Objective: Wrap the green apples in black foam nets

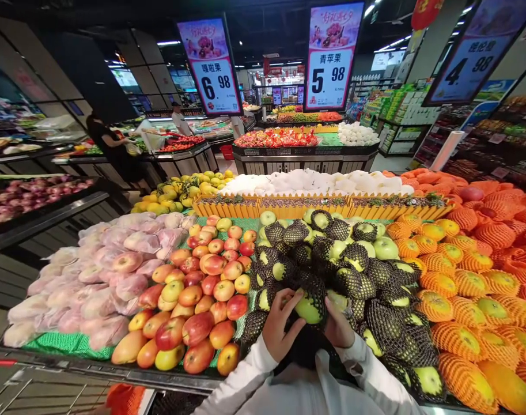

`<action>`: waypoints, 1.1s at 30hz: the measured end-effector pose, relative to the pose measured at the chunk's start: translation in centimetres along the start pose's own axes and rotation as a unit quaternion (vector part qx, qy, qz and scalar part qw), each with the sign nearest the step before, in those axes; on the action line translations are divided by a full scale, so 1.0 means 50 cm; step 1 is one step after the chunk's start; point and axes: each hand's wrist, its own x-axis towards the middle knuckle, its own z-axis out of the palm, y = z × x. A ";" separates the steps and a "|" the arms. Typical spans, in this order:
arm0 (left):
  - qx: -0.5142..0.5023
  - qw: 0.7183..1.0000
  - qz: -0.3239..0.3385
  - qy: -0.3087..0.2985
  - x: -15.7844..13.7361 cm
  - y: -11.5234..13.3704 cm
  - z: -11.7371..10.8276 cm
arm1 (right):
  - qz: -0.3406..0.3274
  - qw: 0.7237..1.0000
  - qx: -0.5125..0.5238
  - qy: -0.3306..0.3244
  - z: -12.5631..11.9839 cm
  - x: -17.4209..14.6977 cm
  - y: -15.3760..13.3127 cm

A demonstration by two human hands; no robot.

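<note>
A green apple [309, 310], partly covered by a black foam net, sits between my two hands over the green apple pile. My left hand [280, 324] curls round its left side, with the thumb low and the fingers on top. On the right side, my right hand [338, 325] presses against the same apple and its net; some of those fingertips are hidden. Close behind the right fingers shows another green apple [339, 301]. Several more netted green apples [366, 285] lie around both hands.
Left of the pile are loose red-yellow apples [197, 328] and bagged apples [102, 300]. Orange-netted fruit [465, 340] is on the right. White-wrapped fruit [314, 183] stands behind a small yellow fence [306, 206]. A cart [50, 392] is at lower left. Another person [109, 144] stands farther back.
</note>
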 end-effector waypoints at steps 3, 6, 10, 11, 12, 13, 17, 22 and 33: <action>-0.005 1.000 0.001 -0.018 -0.001 -0.006 0.000 | 0.034 0.999 0.009 -0.020 -0.012 -0.006 0.013; -0.031 0.999 -0.004 -0.036 -0.003 -0.013 -0.001 | 0.052 0.998 0.002 -0.031 -0.010 -0.015 0.029; -0.078 0.995 0.030 -0.055 -0.005 -0.015 0.000 | 0.034 0.999 -0.002 -0.001 -0.001 -0.013 0.046; -0.080 0.995 0.022 -0.053 -0.004 -0.012 0.000 | 0.030 1.000 0.007 0.003 -0.001 -0.011 0.046; -0.080 0.996 0.008 -0.046 -0.002 -0.008 0.001 | 0.030 0.999 0.017 0.004 -0.001 -0.007 0.046; -0.083 0.996 -0.007 -0.036 0.001 -0.004 0.001 | 0.032 0.999 0.026 0.004 -0.002 -0.004 0.044; -0.163 0.985 -0.050 0.026 0.015 0.001 -0.001 | 0.070 0.997 0.032 0.016 -0.005 0.004 0.038; -0.204 0.967 -0.125 0.092 0.022 -0.015 -0.013 | -0.007 0.997 -0.020 0.069 0.019 0.036 -0.021; -0.214 0.952 -0.140 0.171 -0.001 -0.041 -0.030 | -0.198 0.694 -0.645 0.252 0.022 0.344 -0.336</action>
